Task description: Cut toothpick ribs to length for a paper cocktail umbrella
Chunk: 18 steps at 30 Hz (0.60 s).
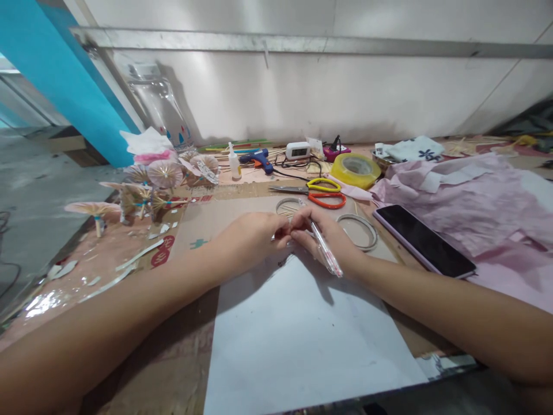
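My left hand [254,235] is closed, its fingertips pressed together against those of my right hand. What it pinches, if anything, is hidden. In my right hand [330,230] a clear pen [327,251] with reddish marks leans back between thumb and fingers. Both hands meet above the top edge of a white sheet of paper [298,340], which has small dark marks near my fingers. Just beyond my fingertips lie a ring-shaped roll [288,203] and some thin sticks. A second ring [360,231] lies beside my right wrist.
Scissors [317,190] with yellow and orange handles lie beyond my hands, near yellow tape [355,169], a blue glue gun [259,159] and a white bottle [234,161]. Small paper parasols [166,174] stand at left. A phone [423,239] and pink cloth-like sheets [458,196] lie at right.
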Tool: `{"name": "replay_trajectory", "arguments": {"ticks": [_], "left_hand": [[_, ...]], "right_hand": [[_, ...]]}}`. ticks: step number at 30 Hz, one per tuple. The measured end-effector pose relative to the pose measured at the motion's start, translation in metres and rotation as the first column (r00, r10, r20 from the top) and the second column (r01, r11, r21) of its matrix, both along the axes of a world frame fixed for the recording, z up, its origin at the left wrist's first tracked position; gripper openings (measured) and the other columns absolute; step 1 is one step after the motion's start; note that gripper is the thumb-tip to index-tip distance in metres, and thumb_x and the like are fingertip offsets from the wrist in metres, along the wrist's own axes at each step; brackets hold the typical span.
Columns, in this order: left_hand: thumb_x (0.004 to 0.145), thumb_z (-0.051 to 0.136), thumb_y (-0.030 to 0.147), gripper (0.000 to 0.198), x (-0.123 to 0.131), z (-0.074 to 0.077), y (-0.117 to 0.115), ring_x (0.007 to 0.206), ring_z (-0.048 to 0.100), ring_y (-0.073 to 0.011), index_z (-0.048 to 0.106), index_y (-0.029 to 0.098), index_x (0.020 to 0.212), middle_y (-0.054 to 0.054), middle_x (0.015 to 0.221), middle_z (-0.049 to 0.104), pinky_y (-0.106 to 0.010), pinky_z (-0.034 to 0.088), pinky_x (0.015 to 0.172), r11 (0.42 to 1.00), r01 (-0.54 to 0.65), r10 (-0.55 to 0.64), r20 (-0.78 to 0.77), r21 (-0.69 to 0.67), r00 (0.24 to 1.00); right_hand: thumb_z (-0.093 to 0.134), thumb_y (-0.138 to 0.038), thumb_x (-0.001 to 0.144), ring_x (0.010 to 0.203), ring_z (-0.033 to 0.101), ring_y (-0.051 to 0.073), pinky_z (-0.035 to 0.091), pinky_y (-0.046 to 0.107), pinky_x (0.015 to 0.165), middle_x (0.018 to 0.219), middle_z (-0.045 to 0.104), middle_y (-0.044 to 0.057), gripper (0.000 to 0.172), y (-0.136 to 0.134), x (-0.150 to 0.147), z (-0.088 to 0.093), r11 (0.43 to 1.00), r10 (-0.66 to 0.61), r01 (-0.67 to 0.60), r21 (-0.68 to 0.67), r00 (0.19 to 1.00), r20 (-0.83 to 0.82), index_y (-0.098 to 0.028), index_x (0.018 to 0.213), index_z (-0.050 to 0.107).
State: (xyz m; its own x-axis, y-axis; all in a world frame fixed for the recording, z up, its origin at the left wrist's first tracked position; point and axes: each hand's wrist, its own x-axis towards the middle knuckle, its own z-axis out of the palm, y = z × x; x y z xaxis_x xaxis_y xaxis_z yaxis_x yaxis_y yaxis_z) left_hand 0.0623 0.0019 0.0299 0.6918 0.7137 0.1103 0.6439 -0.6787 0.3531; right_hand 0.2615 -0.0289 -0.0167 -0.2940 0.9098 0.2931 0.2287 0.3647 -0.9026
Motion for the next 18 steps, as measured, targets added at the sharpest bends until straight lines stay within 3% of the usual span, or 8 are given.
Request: {"name": "replay_trajectory", "arguments": {"ticks": [9,13,16,18], "left_hand": [[0.097,0.061,0.028,0.014,-0.007,-0.002,0.004,0.076,0.068,-0.0150,0.073,0.022,0.094,0.000,0.088,0.077,-0.024,0.041,0.066,0.993,0.091,-0.091,0.005,0.071,0.996],[0.100,0.053,0.030,0.023,-0.026,0.010,-0.006,0.088,0.072,-0.0219,0.074,0.021,0.106,-0.006,0.101,0.079,-0.030,0.049,0.075,0.958,0.007,0.022,-0.097,0.287,0.995],[0.102,0.046,0.030,0.031,-0.048,0.009,-0.022,0.089,0.074,-0.0273,0.074,0.017,0.105,-0.010,0.102,0.079,-0.036,0.053,0.074,0.950,-0.037,0.108,-0.218,0.309,0.970],[0.103,0.041,0.027,0.034,-0.060,-0.001,-0.034,0.089,0.075,-0.0275,0.073,0.017,0.108,-0.012,0.106,0.079,-0.039,0.056,0.076,0.961,-0.033,0.110,-0.269,0.273,0.957]], "right_hand": [[0.062,-0.023,0.090,0.079,0.059,0.015,0.049,0.031,0.073,0.089,0.062,0.000,0.012,0.000,-0.004,0.005,1.000,-0.023,0.024,-0.013,0.997,0.067,-0.023,0.100,0.055],[0.060,-0.018,0.087,0.070,0.056,0.014,0.047,0.029,0.063,0.086,0.060,-0.001,0.013,-0.006,-0.007,0.009,0.992,-0.127,0.128,0.000,0.986,0.109,-0.024,0.097,0.054],[0.057,-0.017,0.087,0.069,0.055,0.014,0.045,0.028,0.061,0.084,0.058,-0.001,0.012,-0.008,-0.009,0.009,0.984,-0.178,0.176,0.027,0.977,0.117,-0.025,0.096,0.054],[0.056,-0.016,0.088,0.070,0.055,0.015,0.046,0.029,0.062,0.084,0.058,-0.001,0.012,-0.008,-0.010,0.007,0.981,-0.193,0.188,0.053,0.974,0.121,-0.025,0.096,0.055]]}}
